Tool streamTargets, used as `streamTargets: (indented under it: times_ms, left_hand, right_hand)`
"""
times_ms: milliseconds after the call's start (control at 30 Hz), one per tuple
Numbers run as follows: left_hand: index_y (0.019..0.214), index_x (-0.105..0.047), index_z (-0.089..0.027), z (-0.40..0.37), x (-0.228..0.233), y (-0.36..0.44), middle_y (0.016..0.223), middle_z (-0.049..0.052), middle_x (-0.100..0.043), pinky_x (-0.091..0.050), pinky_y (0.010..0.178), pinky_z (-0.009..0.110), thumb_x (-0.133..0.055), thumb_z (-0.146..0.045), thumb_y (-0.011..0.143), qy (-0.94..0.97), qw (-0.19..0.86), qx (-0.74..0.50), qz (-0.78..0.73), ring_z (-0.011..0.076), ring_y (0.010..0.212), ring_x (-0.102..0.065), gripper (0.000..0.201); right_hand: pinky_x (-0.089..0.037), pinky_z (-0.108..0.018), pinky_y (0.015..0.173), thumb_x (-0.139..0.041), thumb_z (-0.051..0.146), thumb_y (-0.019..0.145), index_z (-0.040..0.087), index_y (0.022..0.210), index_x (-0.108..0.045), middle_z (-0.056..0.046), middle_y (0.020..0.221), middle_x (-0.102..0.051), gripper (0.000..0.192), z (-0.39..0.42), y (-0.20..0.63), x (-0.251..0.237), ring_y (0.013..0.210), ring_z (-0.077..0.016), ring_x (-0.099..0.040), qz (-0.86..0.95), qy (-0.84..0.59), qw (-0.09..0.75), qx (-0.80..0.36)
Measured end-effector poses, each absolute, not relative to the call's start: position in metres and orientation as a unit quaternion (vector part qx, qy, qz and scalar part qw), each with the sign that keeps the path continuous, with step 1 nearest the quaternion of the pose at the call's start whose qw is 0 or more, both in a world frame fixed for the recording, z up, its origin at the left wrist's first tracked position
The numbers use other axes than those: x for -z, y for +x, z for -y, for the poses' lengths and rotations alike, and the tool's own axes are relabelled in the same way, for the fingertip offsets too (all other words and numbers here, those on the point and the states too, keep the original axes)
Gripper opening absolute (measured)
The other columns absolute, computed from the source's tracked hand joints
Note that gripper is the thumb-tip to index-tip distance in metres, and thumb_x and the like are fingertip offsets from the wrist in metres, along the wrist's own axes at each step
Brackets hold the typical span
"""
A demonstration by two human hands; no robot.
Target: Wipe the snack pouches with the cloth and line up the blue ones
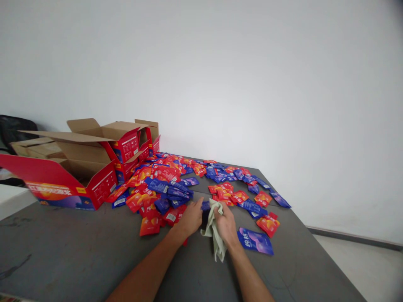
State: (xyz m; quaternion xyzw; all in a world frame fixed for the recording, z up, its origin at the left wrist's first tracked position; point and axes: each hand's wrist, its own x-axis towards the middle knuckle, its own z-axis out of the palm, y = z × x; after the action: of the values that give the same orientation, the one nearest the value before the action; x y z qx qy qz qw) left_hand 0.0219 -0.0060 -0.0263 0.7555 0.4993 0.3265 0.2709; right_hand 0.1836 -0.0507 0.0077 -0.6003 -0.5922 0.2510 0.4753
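Blue pouch [205, 206], one: directly between your two hands, above the grey table [94, 256], its left edge at your left hand [192, 216], its right side meeting the pale cloth [215, 237] in your right hand [226, 222]. Long axis: foreshortened and partly covered; you cannot tell it firmly. Nearer hand: neither clearly; both are at it.

Grip, left: fingers closed narrowly, appearing to pinch the pouch's edge.
Grip, right: fingers closed on the bunched cloth; whether they also press the pouch through it, you cannot tell.

Pouch, appearance: deep blue to violet at the top, very dark lower down; printing not legible.
Cloth, appearance: pale greenish-grey, creased, hanging from your right fingers towards you.

Surroundings: a mixed heap of red and blue pouches [166, 173] beyond your left hand; one flat blue-violet pouch [255, 241], white-lettered, just right of your right wrist; open red cartons [103, 184] at far left.
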Motion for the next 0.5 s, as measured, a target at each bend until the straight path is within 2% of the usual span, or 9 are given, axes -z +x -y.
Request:
streamTargets:
  times_ms: [100,233,333,400,500]
  left_hand:
    - [0.139,-0.049,-0.012,0.0,0.032,0.018,0.122,0.015,-0.066,-0.042,0.102,0.031,-0.043,-0.002,0.079,0.733,0.269,-0.352,-0.516,0.0212,0.113,-0.06,0.061]
    - [0.115,-0.067,-0.015,-0.007,0.033,0.012,0.109,0.009,-0.072,-0.045,0.098,0.03,-0.044,0.001,0.073,0.685,0.313,-0.405,-0.519,0.0194,0.105,-0.064,0.051]
    - [0.102,-0.073,-0.017,-0.007,0.026,0.011,0.087,0.007,-0.072,-0.051,0.079,0.031,-0.046,-0.005,0.074,0.624,0.385,-0.441,-0.517,0.0199,0.08,-0.066,0.04]
    - [0.099,-0.073,-0.017,-0.005,0.02,0.011,0.072,0.004,-0.069,-0.049,0.063,0.028,-0.049,-0.008,0.073,0.571,0.434,-0.463,-0.521,0.0171,0.06,-0.06,0.037]
    - [0.09,-0.072,-0.017,-0.003,0.013,0.013,0.066,0.001,-0.065,-0.042,0.053,0.023,-0.054,-0.009,0.068,0.508,0.485,-0.508,-0.499,0.0139,0.053,-0.054,0.03]
  right_hand:
    - [-0.041,-0.03,0.076,-0.045,0.046,0.09,0.02,0.095,-0.064,-0.003,0.088,-0.069,0.032,0.051,0.187,-0.009,0.081,-0.0223,-0.06,0.581,-0.595,0.501,-0.24]
    - [-0.042,-0.03,0.077,-0.045,0.05,0.092,0.02,0.1,-0.063,-0.004,0.089,-0.069,0.036,0.052,0.187,-0.01,0.082,-0.0225,-0.061,0.565,-0.6,0.523,-0.216]
    - [-0.043,-0.03,0.077,-0.045,0.05,0.093,0.02,0.105,-0.062,-0.005,0.091,-0.069,0.037,0.053,0.185,-0.011,0.083,-0.0223,-0.06,0.562,-0.593,0.539,-0.204]
    - [-0.043,-0.03,0.077,-0.045,0.049,0.093,0.019,0.108,-0.061,-0.005,0.092,-0.069,0.037,0.054,0.184,-0.012,0.084,-0.0219,-0.06,0.568,-0.588,0.54,-0.2]
    - [-0.044,-0.029,0.077,-0.045,0.05,0.094,0.019,0.11,-0.061,-0.004,0.092,-0.069,0.038,0.054,0.181,-0.011,0.083,-0.0214,-0.061,0.588,-0.582,0.522,-0.206]
